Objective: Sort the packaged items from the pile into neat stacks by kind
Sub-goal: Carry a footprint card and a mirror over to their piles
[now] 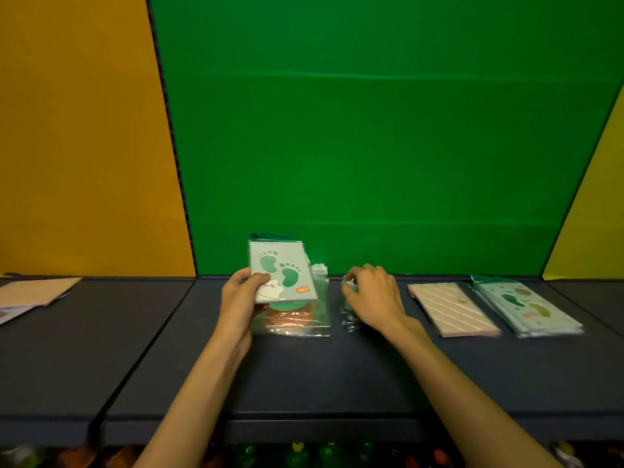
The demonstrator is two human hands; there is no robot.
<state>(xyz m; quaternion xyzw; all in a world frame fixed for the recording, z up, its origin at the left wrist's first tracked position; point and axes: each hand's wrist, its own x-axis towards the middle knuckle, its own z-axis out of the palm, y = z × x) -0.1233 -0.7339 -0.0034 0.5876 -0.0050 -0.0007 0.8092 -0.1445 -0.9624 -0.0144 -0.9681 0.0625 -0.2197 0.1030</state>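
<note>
My left hand (240,298) grips a wrapped grey-green card with green footprints (282,270), tilted up above the pile. Under it lies the pile (293,320): clear-wrapped items, one orange-brown. My right hand (371,298) rests on a small clear-wrapped packet (349,315) just right of the pile, fingers curled at its top edge; whether it grips it is unclear. Further right lie a pink striped stack (452,309) and a stack of pale green footprint cards (528,307).
All of it sits on a dark shelf (320,373) backed by a green panel, with yellow panels at both sides. A tan card and papers (37,292) lie at the far left. Coloured goods show below the shelf's front edge.
</note>
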